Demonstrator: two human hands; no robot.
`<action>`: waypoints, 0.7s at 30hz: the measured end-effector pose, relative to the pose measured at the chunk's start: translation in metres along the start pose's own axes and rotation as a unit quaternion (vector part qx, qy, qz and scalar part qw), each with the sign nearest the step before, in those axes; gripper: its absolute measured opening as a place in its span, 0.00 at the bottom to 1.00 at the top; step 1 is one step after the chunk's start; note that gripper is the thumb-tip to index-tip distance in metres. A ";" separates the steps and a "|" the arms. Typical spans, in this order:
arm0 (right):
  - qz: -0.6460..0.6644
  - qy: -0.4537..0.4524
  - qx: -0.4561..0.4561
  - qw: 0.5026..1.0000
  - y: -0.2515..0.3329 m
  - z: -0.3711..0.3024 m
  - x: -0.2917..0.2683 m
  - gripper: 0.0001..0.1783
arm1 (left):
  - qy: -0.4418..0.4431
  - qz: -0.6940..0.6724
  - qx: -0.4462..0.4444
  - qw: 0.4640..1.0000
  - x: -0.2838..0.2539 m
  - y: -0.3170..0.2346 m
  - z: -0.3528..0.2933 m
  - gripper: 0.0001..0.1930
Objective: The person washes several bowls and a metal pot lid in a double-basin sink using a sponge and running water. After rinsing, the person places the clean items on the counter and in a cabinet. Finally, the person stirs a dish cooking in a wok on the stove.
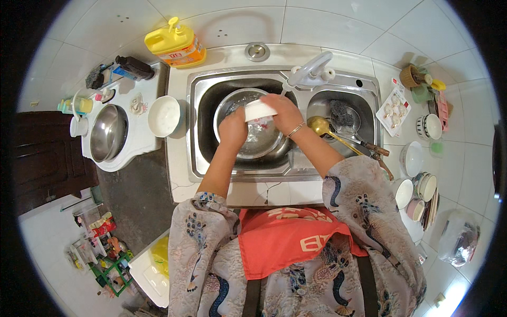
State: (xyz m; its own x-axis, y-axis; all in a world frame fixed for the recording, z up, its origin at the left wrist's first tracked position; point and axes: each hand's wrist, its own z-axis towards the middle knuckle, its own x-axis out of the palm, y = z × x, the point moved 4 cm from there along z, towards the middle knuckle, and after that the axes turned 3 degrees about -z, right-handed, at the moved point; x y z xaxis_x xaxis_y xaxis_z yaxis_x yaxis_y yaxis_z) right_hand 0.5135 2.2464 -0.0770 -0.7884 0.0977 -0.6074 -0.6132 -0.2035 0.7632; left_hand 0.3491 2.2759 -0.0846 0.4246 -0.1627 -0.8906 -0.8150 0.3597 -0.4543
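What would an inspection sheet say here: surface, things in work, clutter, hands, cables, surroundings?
Surface: pale tiled counter, cracked near its front edge; steel double sink set in.
Things in work: white piece, exact kind unclear, above a metal basin of water in the left compartment.
Clutter: gold-coloured ladle and dark scrubber on the right; yellow jug behind.
Hands: left hand and right hand both grip the white piece.
Cables: nothing seen.
Surroundings: white tiled wall; dark door at left.

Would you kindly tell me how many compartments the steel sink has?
2: the larger left compartment, around the round metal bowl, and the smaller right compartment beside it. None appears hidden.
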 end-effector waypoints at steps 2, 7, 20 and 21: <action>0.118 -0.040 0.085 0.989 -0.017 -0.011 -0.005 0.25 | -0.076 -0.053 0.060 0.994 -0.007 -0.019 0.008 0.11; 0.181 -0.192 0.060 0.963 -0.055 -0.043 -0.012 0.18 | -0.135 -0.257 0.150 0.945 0.005 -0.046 0.023 0.16; 0.308 -0.132 0.174 0.926 -0.108 -0.036 0.010 0.17 | 0.038 -0.144 0.031 0.988 0.041 0.013 0.003 0.16; 0.147 -0.108 0.108 0.977 -0.075 -0.025 -0.003 0.21 | 0.039 -0.105 0.013 0.994 0.037 0.017 0.003 0.15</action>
State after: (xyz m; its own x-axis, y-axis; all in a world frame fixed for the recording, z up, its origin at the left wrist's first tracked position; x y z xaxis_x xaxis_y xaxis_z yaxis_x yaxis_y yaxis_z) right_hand 0.5632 2.2372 -0.1374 -0.9098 0.2744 -0.3113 -0.3355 -0.0452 0.9409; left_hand 0.3521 2.2783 -0.1256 0.5512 -0.3066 -0.7760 -0.7008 0.3346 -0.6300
